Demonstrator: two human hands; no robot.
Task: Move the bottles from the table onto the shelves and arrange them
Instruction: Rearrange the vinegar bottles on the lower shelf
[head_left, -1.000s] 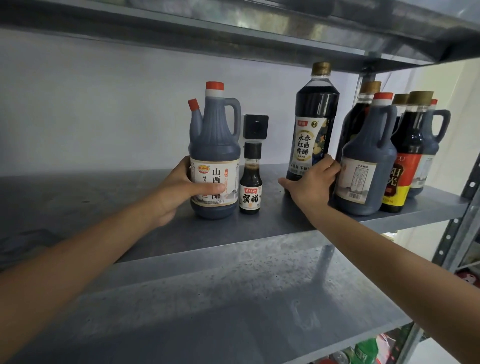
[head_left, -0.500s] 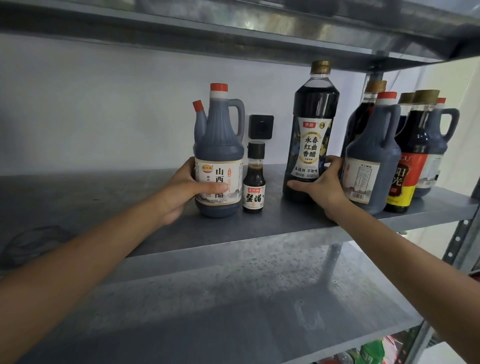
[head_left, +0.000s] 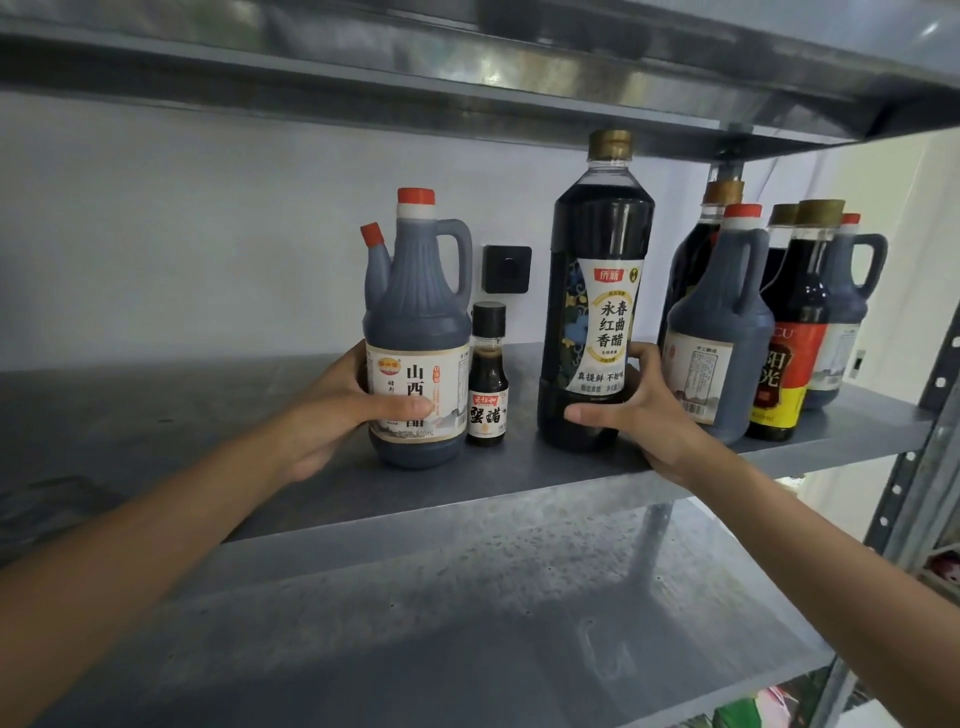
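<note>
Wide shelf (head_left: 156, 415) surface lies left of the jug (head_left: 415, 332), which the left hand (head_left: 332, 410) grips. A small bottle (head_left: 487, 384) stands just beside it. The right hand (head_left: 639, 410) grips the tall bottle (head_left: 597, 291) near the front edge, with a bottle cluster (head_left: 722, 338) crowding its right.

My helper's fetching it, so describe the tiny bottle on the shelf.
Look at the grey middle shelf. Between the jug in the left hand and the tall bottle stands the tiny bottle. It is the shortest there, and black-capped.
</note>
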